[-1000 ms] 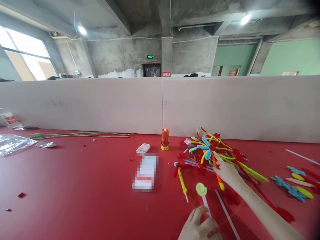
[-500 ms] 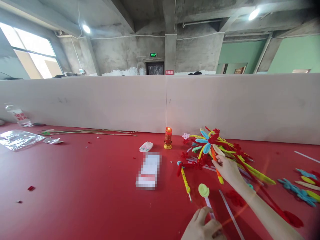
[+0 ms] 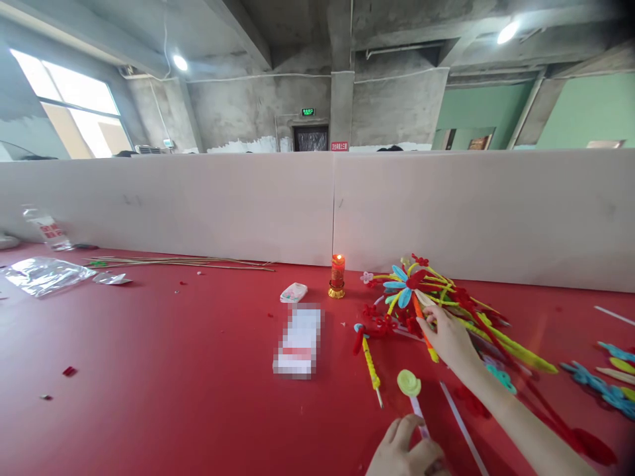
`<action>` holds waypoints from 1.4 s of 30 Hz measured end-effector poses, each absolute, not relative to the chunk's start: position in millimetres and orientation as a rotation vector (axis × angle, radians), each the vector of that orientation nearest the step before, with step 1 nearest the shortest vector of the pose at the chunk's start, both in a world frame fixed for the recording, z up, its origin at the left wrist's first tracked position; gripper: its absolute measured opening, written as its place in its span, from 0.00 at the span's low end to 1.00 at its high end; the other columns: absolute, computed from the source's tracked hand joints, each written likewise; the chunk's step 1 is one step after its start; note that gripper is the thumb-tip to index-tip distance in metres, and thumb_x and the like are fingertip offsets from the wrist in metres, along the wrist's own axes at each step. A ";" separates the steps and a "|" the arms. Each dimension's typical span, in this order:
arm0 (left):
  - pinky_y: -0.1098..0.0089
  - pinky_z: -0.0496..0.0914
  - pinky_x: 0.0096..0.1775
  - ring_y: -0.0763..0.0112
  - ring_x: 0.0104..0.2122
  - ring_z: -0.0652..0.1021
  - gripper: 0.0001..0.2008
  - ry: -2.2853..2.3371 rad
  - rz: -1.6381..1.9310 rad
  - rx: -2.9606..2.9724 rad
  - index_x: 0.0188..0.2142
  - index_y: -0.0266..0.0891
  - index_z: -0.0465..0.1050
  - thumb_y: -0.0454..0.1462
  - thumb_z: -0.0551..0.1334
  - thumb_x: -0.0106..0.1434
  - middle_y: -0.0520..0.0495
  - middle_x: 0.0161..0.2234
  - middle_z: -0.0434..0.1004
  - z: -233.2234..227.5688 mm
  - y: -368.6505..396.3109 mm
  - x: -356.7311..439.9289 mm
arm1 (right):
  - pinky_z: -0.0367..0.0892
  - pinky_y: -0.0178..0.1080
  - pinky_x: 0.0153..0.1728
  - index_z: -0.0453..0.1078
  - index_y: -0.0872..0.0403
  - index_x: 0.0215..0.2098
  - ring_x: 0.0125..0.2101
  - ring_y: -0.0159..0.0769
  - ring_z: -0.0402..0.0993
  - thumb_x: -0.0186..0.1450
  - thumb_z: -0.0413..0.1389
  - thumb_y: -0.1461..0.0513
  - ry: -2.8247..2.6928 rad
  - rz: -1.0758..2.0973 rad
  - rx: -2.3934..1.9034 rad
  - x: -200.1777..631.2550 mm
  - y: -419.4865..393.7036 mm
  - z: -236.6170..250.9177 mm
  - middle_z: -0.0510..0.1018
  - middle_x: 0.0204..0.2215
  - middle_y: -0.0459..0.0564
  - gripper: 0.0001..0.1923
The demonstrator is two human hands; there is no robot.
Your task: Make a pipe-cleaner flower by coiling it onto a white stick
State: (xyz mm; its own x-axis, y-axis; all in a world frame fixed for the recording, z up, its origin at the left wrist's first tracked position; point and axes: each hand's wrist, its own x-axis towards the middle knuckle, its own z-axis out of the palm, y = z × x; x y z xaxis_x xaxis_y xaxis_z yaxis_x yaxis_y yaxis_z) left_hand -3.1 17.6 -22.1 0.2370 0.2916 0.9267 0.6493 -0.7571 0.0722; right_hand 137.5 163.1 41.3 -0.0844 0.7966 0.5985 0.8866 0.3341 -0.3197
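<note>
Meanwhile, right hand pinches an orange stem; left hand grips the green-tipped stick nearby.

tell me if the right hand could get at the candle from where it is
Probably yes. The right hand is in the flower pile, and the lit candle stands just left of that pile on bare red table. Nothing stands between them but a few flower stems; the flame calls for care.

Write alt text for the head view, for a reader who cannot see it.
Over a red table, a person's right hand grips an orange stem in a pile of colourful pipe-cleaner flowers, while the left hand pinches a white stick topped with a green spiral. A lit red candle stands behind, before a white partition.
</note>
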 end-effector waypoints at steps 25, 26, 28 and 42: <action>0.75 0.72 0.32 0.71 0.33 0.75 0.13 -0.756 -1.278 -2.405 0.22 0.38 0.68 0.34 0.53 0.63 0.55 0.24 0.72 6.2 10.8 -20.3 | 0.64 0.33 0.18 0.59 0.50 0.31 0.21 0.36 0.74 0.59 0.42 0.66 -2.222 0.011 -1.595 152.9 41.5 11.2 0.76 0.24 0.46 0.07; 0.75 0.72 0.31 0.71 0.32 0.75 0.14 -0.755 -1.291 -2.394 0.22 0.38 0.68 0.34 0.52 0.63 0.55 0.24 0.72 6.0 10.8 -19.9 | 0.65 0.33 0.20 0.60 0.50 0.31 0.23 0.36 0.74 0.59 0.42 0.66 -2.216 0.072 -1.555 152.0 41.2 13.8 0.76 0.25 0.47 0.07; 0.75 0.71 0.30 0.71 0.32 0.75 0.15 -0.757 -1.320 -2.373 0.21 0.38 0.67 0.34 0.52 0.63 0.55 0.23 0.72 5.6 10.4 -18.9 | 0.68 0.34 0.24 0.61 0.50 0.31 0.25 0.35 0.74 0.60 0.41 0.66 -2.205 0.193 -1.477 150.3 40.9 19.9 0.75 0.27 0.47 0.09; 0.80 0.68 0.24 0.75 0.29 0.75 0.14 -0.867 -1.291 -2.344 0.19 0.39 0.65 0.32 0.54 0.60 0.55 0.21 0.71 -2.7 6.1 -12.6 | 0.70 0.38 0.28 0.67 0.50 0.35 0.30 0.38 0.75 0.62 0.40 0.65 -2.242 0.165 -1.431 148.7 42.4 11.7 0.76 0.32 0.50 0.14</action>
